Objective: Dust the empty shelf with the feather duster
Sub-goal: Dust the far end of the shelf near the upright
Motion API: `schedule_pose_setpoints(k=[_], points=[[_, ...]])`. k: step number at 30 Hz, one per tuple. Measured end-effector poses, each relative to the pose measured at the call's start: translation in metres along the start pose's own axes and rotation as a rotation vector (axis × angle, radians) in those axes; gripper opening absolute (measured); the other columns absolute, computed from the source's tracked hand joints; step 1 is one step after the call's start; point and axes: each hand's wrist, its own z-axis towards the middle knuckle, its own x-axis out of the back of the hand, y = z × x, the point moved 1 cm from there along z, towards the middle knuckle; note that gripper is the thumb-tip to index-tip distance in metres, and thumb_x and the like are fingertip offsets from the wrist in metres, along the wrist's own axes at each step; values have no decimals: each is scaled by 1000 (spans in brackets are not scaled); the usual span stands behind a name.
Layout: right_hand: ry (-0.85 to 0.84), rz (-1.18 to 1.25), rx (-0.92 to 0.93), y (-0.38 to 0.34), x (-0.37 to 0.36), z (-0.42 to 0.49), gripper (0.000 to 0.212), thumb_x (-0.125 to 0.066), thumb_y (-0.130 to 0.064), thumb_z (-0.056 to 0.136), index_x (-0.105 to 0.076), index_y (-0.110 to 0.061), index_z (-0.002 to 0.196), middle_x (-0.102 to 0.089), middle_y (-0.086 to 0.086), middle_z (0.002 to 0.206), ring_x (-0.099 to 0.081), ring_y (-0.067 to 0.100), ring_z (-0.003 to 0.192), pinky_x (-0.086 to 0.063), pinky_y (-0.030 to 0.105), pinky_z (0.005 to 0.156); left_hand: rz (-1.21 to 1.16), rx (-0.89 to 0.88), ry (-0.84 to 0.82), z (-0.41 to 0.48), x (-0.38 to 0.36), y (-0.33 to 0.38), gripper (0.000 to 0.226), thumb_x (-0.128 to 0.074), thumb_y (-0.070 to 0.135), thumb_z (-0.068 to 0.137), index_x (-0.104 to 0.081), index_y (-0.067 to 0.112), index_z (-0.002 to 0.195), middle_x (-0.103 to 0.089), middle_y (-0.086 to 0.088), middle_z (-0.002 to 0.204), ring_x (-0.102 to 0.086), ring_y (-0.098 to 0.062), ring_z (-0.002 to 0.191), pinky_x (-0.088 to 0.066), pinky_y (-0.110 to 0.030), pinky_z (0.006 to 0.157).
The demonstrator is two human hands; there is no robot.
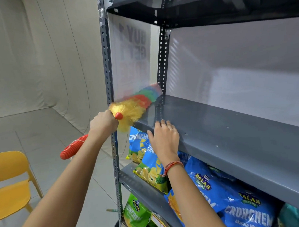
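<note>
A grey metal shelf (226, 125) with nothing on it runs across the rack at chest height. My left hand (103, 122) is shut on the orange ribbed handle of the feather duster (135, 105). Its yellow, red, green and blue bristles lie blurred over the shelf's left end, reaching the rear upright. My right hand (165, 137) rests flat with fingers apart on the shelf's front edge, holding nothing.
Blue and green crisp bags (238, 205) fill the shelves below. A darker shelf (208, 4) sits above. Perforated grey uprights (108, 80) frame the rack's left side. A yellow chair (9, 183) stands on the tiled floor at the left.
</note>
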Motion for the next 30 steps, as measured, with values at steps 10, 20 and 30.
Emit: schedule_pose_setpoints(k=[10, 20, 30], points=[[27, -3, 4, -1, 2, -2, 46, -49, -40, 94, -54, -4, 121, -58, 16, 131, -47, 32, 128, -39, 40, 106, -146, -81, 15, -31, 12, -27, 33, -48, 35, 93, -66, 18, 115, -55, -2, 67, -50, -19, 57, -37, -27, 53], [17, 65, 16, 0, 12, -3, 38, -55, -34, 91, -57, -5, 114, -60, 15, 123, -51, 30, 119, -41, 39, 98, 120, -149, 182, -53, 12, -1, 32, -43, 27, 91, -65, 12, 108, -64, -17, 92, -60, -37, 81, -40, -33, 63], [299, 460, -97, 35, 59, -31, 25, -53, -21, 93, -65, 0, 101, -68, 18, 108, -59, 33, 105, -43, 37, 90, -248, -474, -311, -77, -4, 38, 25, -58, 34, 88, -72, 23, 106, -57, -8, 65, -55, -27, 64, -41, -28, 57]])
